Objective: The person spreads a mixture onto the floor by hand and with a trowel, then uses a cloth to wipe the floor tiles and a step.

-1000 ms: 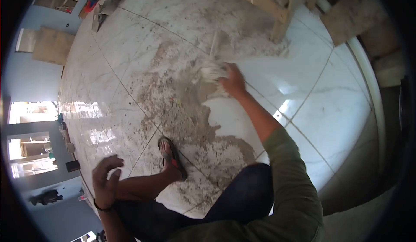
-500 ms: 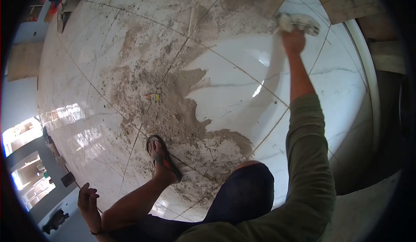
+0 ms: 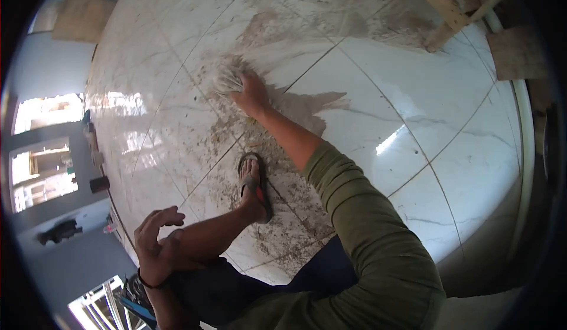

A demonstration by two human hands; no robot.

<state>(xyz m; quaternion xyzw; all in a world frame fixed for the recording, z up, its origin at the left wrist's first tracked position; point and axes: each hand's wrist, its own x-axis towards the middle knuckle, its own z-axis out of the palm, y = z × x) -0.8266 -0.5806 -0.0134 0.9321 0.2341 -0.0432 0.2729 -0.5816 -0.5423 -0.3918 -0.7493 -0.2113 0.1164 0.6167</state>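
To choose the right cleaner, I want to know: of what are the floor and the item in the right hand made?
Floor: probably glazed ceramic or porcelain; glossy, grey-veined, with joint lines. Rag in right hand: seemingly soft cloth, bunched and creased; fibre unclear.

An indoor room is showing the look of a building site, or of a home being finished or renovated; which of these is not clear. Large glossy white floor tiles (image 3: 366,82) with grey veining are spreading across the room, and brown dirt and grit (image 3: 289,182) are covering them in the middle. At the far right, a rough timber frame (image 3: 440,2) is standing by a wooden board (image 3: 520,52) and a pale curved edge (image 3: 524,170). Along the left, a blue-grey wall (image 3: 50,108) is holding bright openings (image 3: 44,173), and another board (image 3: 82,18) is leaning near its far end. Daylight is glaring off the tiles.
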